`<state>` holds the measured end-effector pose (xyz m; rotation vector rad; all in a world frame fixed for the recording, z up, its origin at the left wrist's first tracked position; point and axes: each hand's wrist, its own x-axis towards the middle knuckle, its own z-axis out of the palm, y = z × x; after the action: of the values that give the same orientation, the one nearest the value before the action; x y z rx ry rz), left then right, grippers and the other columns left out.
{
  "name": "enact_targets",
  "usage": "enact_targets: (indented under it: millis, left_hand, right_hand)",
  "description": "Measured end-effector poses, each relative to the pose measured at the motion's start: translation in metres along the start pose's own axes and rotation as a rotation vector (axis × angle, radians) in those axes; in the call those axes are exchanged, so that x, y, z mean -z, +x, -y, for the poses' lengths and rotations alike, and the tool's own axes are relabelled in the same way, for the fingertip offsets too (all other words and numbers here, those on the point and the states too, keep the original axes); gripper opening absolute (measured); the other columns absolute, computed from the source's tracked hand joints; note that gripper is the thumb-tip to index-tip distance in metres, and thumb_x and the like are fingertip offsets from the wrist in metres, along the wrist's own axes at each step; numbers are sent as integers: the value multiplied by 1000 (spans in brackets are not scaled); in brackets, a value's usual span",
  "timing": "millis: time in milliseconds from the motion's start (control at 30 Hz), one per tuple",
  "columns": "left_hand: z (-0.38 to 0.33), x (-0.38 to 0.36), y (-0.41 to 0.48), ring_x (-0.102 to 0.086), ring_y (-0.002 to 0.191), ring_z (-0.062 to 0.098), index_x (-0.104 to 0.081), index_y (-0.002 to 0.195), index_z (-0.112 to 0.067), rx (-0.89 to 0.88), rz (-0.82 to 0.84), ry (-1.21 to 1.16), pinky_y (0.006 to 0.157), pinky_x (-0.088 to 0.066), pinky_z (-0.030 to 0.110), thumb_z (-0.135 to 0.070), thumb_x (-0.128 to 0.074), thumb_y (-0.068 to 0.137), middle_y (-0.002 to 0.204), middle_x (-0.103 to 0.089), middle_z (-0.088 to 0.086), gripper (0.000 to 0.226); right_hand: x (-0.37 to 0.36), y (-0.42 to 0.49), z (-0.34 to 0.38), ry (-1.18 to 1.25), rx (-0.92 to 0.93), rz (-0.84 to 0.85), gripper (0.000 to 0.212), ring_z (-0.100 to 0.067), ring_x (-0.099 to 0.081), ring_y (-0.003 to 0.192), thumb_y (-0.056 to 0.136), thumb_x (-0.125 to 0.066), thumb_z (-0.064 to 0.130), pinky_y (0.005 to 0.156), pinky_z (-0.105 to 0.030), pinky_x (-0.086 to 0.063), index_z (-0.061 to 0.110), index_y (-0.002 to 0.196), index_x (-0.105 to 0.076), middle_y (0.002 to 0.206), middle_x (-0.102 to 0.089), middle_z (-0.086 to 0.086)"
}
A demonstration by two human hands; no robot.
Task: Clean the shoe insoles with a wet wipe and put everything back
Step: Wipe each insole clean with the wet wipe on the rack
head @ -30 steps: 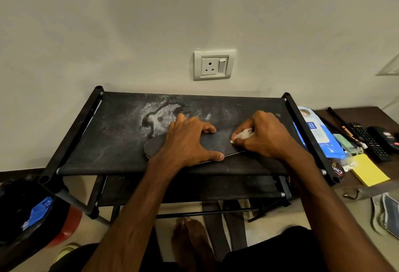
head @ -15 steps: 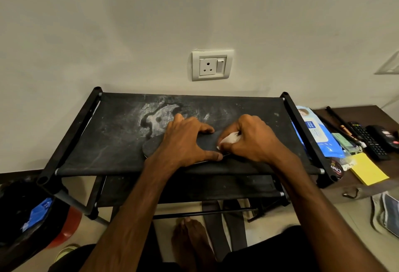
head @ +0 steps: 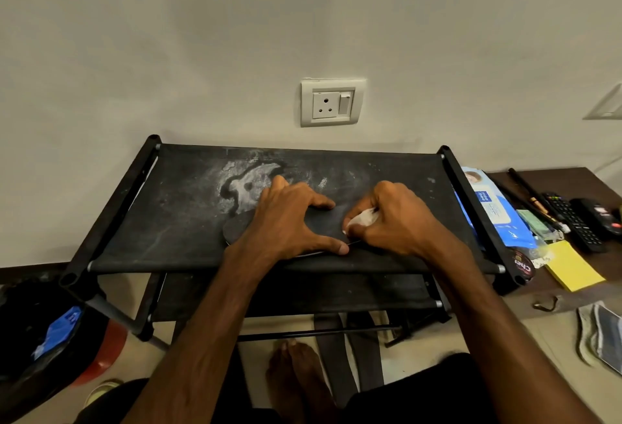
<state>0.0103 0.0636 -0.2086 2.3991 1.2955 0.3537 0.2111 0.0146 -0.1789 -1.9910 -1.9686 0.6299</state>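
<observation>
— Both hands are down on the rack top, yes? What is each one doing?

— Left hand point(head: 289, 221) lies flat with fingers and thumb spread across the insole point(head: 323, 221), pressing it down. I'd judge that is to keep the thin piece from sliding while it gets rubbed. Right hand point(head: 393, 221) is curled, fingertips pinching a bunched wet wipe point(head: 361, 218) against the insole just beside the left thumb.

— Where exactly is the insole?

— Under the left palm, its rounded end poking out past the wrist side to the left, the other end running beneath the right hand. It rests on the shoe rack point(head: 188, 221), near the front edge.

— What are the things made of, as far as you can see?

— Insole looks dark, flat and thin with a pale lower edge, likely flexible foam. Wipe is white, soft and crumpled into a small wad. Rack top is black stretched fabric, dusty, with a whitish stain point(head: 245, 184) just beyond the left fingers; its frame is black tubing.

— And the wipes packet?

— Blue packet point(head: 494, 211) lies to the right of the right hand, beyond the rack's side rail, handy for a fresh sheet.
</observation>
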Motion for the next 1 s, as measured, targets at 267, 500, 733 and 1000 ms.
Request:
enact_targets:
  millis: [267, 500, 733, 1000]
  left_hand:
    - [-2, 0, -1, -33, 109, 14, -62, 131, -42, 16, -2, -19, 93, -30, 33, -83, -74, 53, 120, -58, -17, 89]
    - [0, -1, 1, -33, 105, 15, -62, 132, -43, 5, 4, 3, 87, -29, 34, -85, -72, 54, 118, -58, -15, 89]
    - [0, 0, 2, -31, 103, 15, -61, 133, -43, 4, 22, 6, 85, -27, 34, -86, -71, 52, 118, -59, -14, 92]
    - [0, 0, 0, -33, 101, 17, -62, 126, -51, -4, 10, -38, 83, -28, 34, -82, -74, 55, 110, -61, -14, 79]
  right_hand:
    - [4, -1, -10, -10, -81, -59, 8, -7, -70, 80, 73, -79, 38, 78, -37, -63, 39, 81, -81, 81, -76, 15]
    - [-3, 6, -3, -34, -60, -72, 13, -9, -70, 78, 70, -76, 43, 75, -39, -63, 42, 82, -80, 81, -76, 12]
    - [-10, 8, 4, -2, 6, -20, 17, -7, -71, 81, 68, -72, 48, 76, -38, -63, 45, 83, -79, 84, -77, 13]
    - [-19, 16, 10, 10, -2, -28, 21, -11, -72, 77, 71, -72, 41, 73, -39, -63, 40, 90, -80, 83, -77, 9]
